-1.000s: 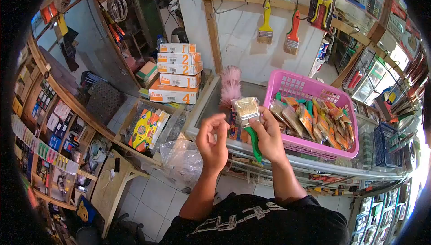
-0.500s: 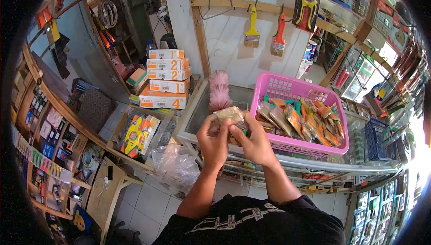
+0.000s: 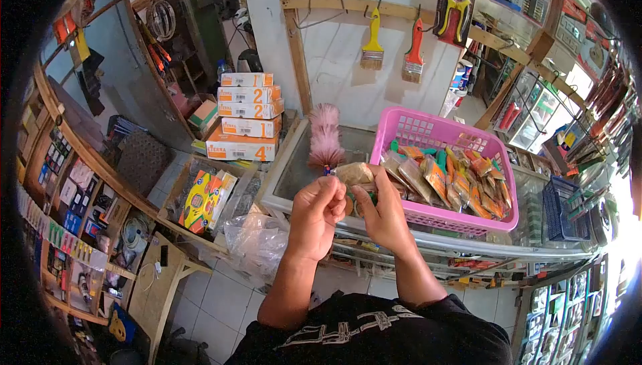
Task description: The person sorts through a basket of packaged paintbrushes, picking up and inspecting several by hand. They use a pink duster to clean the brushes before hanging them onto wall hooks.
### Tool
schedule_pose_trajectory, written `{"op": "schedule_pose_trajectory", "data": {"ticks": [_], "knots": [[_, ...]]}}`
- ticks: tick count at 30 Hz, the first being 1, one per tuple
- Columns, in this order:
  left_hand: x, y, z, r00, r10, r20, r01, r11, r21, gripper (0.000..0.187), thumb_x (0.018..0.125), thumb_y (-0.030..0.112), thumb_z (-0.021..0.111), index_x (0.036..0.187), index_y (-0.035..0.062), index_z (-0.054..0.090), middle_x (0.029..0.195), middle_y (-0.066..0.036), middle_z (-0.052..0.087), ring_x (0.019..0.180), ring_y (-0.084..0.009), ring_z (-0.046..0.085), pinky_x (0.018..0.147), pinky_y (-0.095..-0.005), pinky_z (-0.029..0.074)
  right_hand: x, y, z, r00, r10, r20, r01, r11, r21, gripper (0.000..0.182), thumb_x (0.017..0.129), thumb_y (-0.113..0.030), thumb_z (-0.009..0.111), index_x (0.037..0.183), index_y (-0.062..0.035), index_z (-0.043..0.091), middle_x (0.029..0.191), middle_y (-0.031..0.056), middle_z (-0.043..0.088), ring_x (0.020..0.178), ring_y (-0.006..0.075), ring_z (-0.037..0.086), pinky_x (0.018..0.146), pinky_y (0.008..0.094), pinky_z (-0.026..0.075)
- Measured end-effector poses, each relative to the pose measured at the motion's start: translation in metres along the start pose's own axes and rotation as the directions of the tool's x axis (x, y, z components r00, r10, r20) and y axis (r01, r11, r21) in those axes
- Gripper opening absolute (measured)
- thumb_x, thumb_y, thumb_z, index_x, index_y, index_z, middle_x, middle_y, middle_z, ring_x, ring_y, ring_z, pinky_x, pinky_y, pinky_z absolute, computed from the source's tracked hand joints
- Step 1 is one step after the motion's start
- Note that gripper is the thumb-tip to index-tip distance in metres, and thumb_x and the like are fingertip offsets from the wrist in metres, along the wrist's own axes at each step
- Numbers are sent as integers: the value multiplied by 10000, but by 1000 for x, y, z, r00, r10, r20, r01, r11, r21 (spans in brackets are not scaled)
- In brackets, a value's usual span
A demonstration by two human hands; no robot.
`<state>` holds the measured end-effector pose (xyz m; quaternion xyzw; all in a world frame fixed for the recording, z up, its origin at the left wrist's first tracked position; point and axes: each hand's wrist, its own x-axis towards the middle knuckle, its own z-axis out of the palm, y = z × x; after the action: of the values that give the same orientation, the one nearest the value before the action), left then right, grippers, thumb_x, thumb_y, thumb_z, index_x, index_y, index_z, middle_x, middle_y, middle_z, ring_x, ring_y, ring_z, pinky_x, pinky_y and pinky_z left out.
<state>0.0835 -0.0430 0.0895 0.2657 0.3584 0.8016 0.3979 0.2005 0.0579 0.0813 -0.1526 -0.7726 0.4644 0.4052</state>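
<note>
A small plastic-wrapped packet (image 3: 354,174) with a tan top is held by my right hand (image 3: 383,214), its thumb and fingers pressed on it. My left hand (image 3: 317,214) is closed beside the packet's left side, fingers curled in; what its fingertips pinch, if anything, is too small to make out. Just behind my hands lies a pink feather duster (image 3: 326,134) on the glass counter (image 3: 284,178). Right of my hands stands a pink basket (image 3: 445,221) holding several wrapped packets (image 3: 435,181) with orange and green parts.
Stacked Eterna boxes (image 3: 241,148) stand at the left, behind a yellow and red box (image 3: 199,203). Clear plastic bags (image 3: 257,241) hang at the counter's left end. Yellow (image 3: 372,44) and red (image 3: 413,51) brushes hang on the wall. A dark blue basket (image 3: 565,211) sits at the right.
My left hand has come off the packet and its fingers have curled in. The packet has shifted slightly right with my right hand.
</note>
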Motion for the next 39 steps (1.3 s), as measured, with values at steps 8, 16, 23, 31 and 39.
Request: {"op": "schedule_pose_trajectory", "data": {"ticks": [8, 16, 23, 31, 39], "knots": [[4, -27, 7, 930, 363, 55, -346, 815, 464, 94, 1005, 58, 712, 963, -13, 668, 817, 12, 644, 716, -21, 544, 622, -212, 434, -6, 8, -10, 982, 171, 75, -186, 934, 304, 366, 1058, -221, 589, 1326, 11, 502, 1059, 119, 634, 958, 184, 580, 858, 337, 480], [11, -32, -3, 889, 443, 112, -423, 706, 568, 135, 978, 76, 740, 1039, 11, 639, 1045, -64, 656, 847, -74, 598, 705, -240, 503, -6, 14, -6, 989, 137, 49, -146, 938, 314, 373, 1078, -295, 589, 1306, -7, 520, 1029, 60, 611, 859, 113, 535, 755, 299, 463], [23, -7, 0, 610, 591, 528, -669, 25, 743, 497, 912, 243, 793, 1365, 83, 667, 1451, -147, 591, 1274, -358, 558, 1065, -476, 443, -11, -1, -12, 953, 202, 225, -289, 827, 481, 441, 1120, -372, 519, 1415, -49, 463, 1016, 1, 559, 821, 85, 475, 686, 250, 438], [36, -10, -5, 562, 471, 680, -741, -79, 667, 368, 975, 176, 701, 1342, 161, 731, 1523, -85, 588, 1321, -339, 551, 1109, -466, 417, -17, 3, -17, 920, 203, 334, -359, 777, 517, 727, 1126, -575, 345, 1630, -56, 272, 1014, 3, 514, 794, 84, 447, 646, 246, 424], [26, -8, 0, 636, 336, 695, -695, -141, 705, 490, 1002, 278, 657, 1482, 182, 618, 1626, -107, 470, 1426, -401, 423, 1167, -504, 351, -12, 7, -10, 924, 306, 229, -382, 723, 576, 743, 1119, -599, 328, 1632, -63, 292, 1010, -1, 527, 770, 63, 434, 587, 220, 405]]}}
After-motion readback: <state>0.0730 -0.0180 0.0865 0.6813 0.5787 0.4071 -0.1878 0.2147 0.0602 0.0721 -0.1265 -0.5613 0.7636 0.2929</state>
